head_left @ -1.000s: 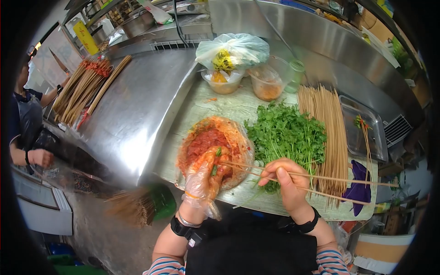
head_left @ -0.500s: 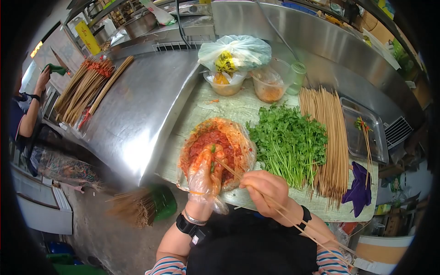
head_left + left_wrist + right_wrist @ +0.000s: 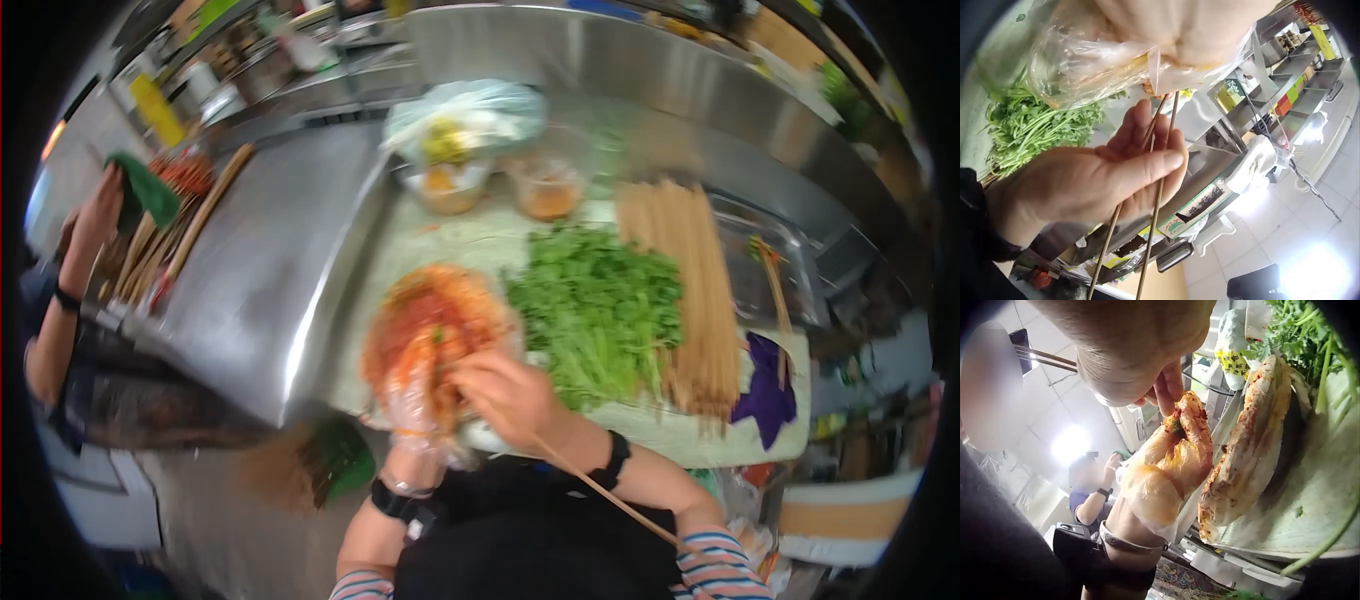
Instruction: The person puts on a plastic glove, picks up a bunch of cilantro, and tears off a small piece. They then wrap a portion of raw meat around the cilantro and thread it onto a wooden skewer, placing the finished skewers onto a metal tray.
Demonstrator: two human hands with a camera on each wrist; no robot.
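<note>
Steel counter (image 3: 250, 230) on one side, pale tabletop (image 3: 465, 240) on the other. Head view blurred; wrist views sharper. Second person's arm (image 3: 70, 300) at far left, green cloth (image 3: 145, 190) up in that hand.

Left hand (image 3: 415, 385): clear glove, sauce-coated, over the bag-lined bowl (image 3: 375, 345) of red sauced food (image 3: 425, 310). Fingers curled round a bundle with a green piece (image 3: 1177, 428) poking out between them. Rest of the bundle hidden by the glove.

Right hand (image 3: 510, 395): bare, close beside the left. Thumb and fingers pinch two thin skewers (image 3: 1150, 244), slightly splayed, long tails running back past the wrist. Front ends meet the gloved hand; can't tell whether the points are in the food.

Handling, my read: firm but light squeeze on the bundle; too hard and it slips in the sauce. Pinch near the front ends so the sticks don't bow. Keep both in line with the bundle, push slow. Gloved fingertips clear of the points, film snags easily. Staying over the bowl catches drips.

Leafy greens (image 3: 600, 310) just beside the bowl, then the loose skewer pile (image 3: 675, 290), metal tray (image 3: 740, 290) past that, purple cloth (image 3: 768, 395) near the edge.
</note>
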